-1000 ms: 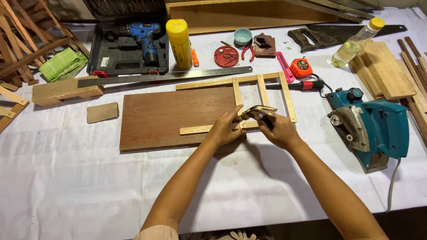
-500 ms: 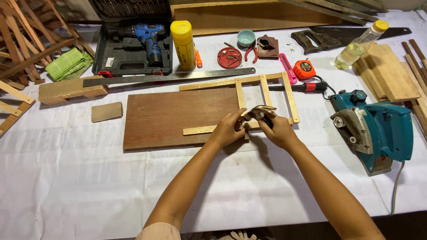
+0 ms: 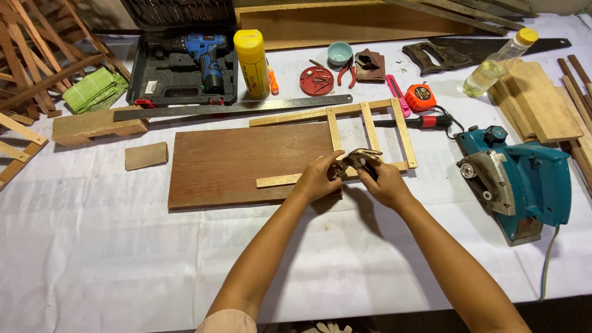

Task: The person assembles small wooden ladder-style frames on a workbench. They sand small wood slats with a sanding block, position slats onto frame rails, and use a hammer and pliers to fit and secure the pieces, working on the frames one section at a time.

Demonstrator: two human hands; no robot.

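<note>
Mid-fastening, judging by the grip — left hand (image 3: 317, 179) and right hand (image 3: 383, 182) both closed on a small metal tool (image 3: 359, 159) at the slat frame's (image 3: 370, 132) near rail, mid-worktop — next calling for steady, square pressure.

White cloth (image 3: 92, 265) spread over the whole worktable, wrinkled, evenly lit in soft bright light. Stacked wooden slat frames (image 3: 37, 55) just off the cloth's far left corner; long timber boards (image 3: 345, 21) lying along its far edge.
</note>
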